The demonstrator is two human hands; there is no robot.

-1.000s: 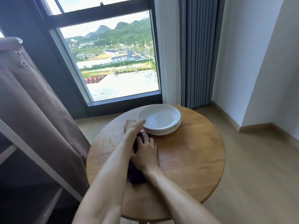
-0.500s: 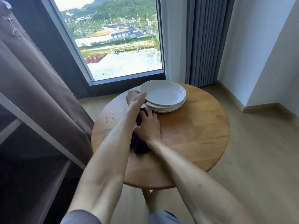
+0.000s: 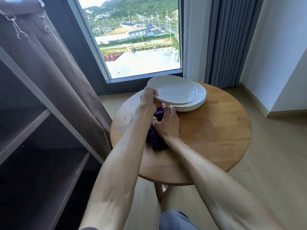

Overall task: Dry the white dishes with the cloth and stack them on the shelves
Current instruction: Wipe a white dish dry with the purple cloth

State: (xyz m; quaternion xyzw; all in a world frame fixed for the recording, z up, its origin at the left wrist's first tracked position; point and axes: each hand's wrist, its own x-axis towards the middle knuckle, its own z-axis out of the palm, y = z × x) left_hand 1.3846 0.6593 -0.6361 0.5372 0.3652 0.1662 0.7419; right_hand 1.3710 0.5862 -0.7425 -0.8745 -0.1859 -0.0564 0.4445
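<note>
A stack of white plates (image 3: 191, 106) sits at the far side of a round wooden table (image 3: 216, 138). My left hand (image 3: 148, 97) pinches the near-left rim of the top white plate (image 3: 174, 92), which is raised and shifted left off the stack. My right hand (image 3: 167, 124) grips a dark purple cloth (image 3: 155, 138) bunched on the table just in front of the plates. The dark shelves (image 3: 41, 146) stand at the left.
A brown fabric cover (image 3: 54, 72) hangs beside the shelf frame, close to the table's left edge. Small pale crumbs (image 3: 127, 113) lie on the table's left part. A window and grey curtains (image 3: 229, 39) are behind the table. A white wall stands at the right.
My left hand has lifted the top plate off the stack and moved it leftward. The camera has come closer and tilted down. My right hand stays on the cloth.
</note>
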